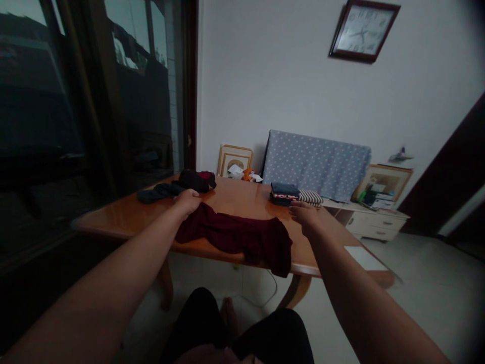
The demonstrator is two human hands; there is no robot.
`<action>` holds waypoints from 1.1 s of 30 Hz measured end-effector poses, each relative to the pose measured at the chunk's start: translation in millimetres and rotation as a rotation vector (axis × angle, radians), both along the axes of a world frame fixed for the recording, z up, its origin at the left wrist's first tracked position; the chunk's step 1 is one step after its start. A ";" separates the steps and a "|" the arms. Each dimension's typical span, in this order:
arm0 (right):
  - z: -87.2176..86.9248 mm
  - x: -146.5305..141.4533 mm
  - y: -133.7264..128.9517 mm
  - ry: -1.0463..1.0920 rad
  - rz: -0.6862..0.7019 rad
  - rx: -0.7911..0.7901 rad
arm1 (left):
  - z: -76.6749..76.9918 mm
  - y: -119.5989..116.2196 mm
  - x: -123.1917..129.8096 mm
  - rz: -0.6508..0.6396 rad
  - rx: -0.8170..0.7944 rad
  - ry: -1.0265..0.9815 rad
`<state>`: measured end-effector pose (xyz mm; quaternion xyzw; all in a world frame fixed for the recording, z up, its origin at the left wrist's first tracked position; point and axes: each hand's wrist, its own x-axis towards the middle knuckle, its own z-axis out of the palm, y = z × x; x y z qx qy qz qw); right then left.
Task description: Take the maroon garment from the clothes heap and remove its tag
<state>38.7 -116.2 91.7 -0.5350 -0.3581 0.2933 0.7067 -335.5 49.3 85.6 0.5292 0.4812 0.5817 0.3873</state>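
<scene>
A dark maroon garment (235, 233) lies spread across the near part of the wooden table (242, 197), its right end hanging over the front edge. My left hand (187, 202) is closed on the garment's upper left end. My right hand (304, 213) is above the table, right of the garment and apart from it, its fingers spread a little with nothing in them. Just beyond my right hand sits a stack of folded clothes (284, 193), with a striped folded cloth (309, 197) beside it.
Dark crumpled clothes (193, 180) lie at the table's back left. A white sheet (366, 258) is at the right end. Behind stand a dotted blue cloth cover (316, 162), a framed picture (235, 159) and a white cabinet (371, 222).
</scene>
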 end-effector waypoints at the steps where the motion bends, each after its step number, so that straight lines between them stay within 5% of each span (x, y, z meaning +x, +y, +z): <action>1: -6.9 -2.0 -4.0 -0.023 -0.010 -0.029 | -7.3 -0.3 3.1 0.012 0.029 0.035; 4: -25.3 -10.0 -14.4 -0.123 -0.015 -0.110 | -22.0 -3.9 19.9 -0.050 0.159 0.180; 11: -50.2 -32.5 -38.6 -0.444 0.163 -0.144 | -44.8 -37.0 82.9 -0.524 0.410 0.495; 19: -75.8 -23.6 -43.3 -0.732 0.044 -0.123 | -59.2 -59.5 126.1 -0.568 0.539 0.798; 24: -66.3 -20.9 -45.4 -0.560 0.057 -0.113 | -56.2 -54.0 138.6 -0.636 0.456 0.636; 29: -49.5 -23.7 -45.2 -0.180 0.164 -0.030 | -28.1 -59.9 135.6 -0.814 0.233 0.261; 33: -40.6 -26.4 -42.2 0.072 0.230 0.025 | -6.3 -67.0 130.0 -0.920 0.089 0.143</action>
